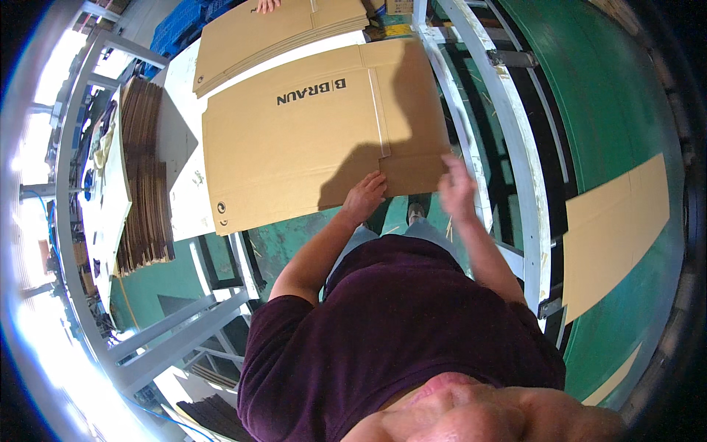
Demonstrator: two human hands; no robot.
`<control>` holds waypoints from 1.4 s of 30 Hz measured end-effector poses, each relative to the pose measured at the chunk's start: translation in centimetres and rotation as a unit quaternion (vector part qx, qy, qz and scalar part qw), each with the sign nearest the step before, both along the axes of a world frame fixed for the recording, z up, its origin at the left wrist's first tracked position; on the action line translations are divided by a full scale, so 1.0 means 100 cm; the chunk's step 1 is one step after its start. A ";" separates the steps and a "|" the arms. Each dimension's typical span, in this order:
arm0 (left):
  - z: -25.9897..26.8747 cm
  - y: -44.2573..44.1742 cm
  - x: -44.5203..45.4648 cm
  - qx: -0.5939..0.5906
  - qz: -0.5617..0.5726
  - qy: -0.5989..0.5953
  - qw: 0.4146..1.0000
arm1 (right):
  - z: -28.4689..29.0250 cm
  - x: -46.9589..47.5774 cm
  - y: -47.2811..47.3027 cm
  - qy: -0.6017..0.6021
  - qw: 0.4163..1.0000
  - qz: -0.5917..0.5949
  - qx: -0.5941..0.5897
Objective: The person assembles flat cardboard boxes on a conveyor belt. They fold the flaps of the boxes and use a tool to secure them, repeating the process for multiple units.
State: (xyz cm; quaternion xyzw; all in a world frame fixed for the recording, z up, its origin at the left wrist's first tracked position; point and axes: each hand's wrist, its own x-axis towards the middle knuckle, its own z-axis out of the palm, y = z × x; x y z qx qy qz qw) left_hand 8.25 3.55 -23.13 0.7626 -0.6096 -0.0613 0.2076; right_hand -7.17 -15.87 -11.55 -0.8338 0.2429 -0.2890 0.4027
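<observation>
A flat, folded corrugated cardboard carton (287, 143) lies before me on a white-topped table (185, 204). Dark printed writing and small round symbols mark its face, and a pale strip runs along a seam near its right end. My left hand (364, 198) rests its fingers on the carton's near edge, close to that seam; whether the thumb grips underneath is hidden. At the carton's near right corner is my right hand (457, 188), blurred, with a finger extended and nothing visible in it. Contact between this hand and the carton is unclear.
Another person's hand (268, 5) touches a stack of flat cartons (281, 38) at the far side. Many folded cardboard sheets (144, 188) stand on the left. A white metal frame (511, 121) separates me from a green belt surface (602, 99) bearing a cardboard sheet (616, 235).
</observation>
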 end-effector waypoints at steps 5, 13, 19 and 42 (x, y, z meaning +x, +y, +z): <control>-0.010 -0.009 0.000 -0.036 -0.001 -0.009 0.999 | -0.084 0.053 0.047 0.205 0.904 0.165 -0.337; -0.007 -0.011 0.002 -0.065 0.034 0.048 0.996 | -0.092 0.051 0.055 0.236 0.895 0.197 -0.324; 0.009 -0.006 0.013 -0.025 0.044 0.075 0.996 | -0.093 0.052 0.041 0.261 0.933 0.182 -0.170; -0.048 0.330 0.455 0.098 0.726 0.033 0.680 | -0.072 0.240 -0.184 0.320 0.901 -0.036 0.290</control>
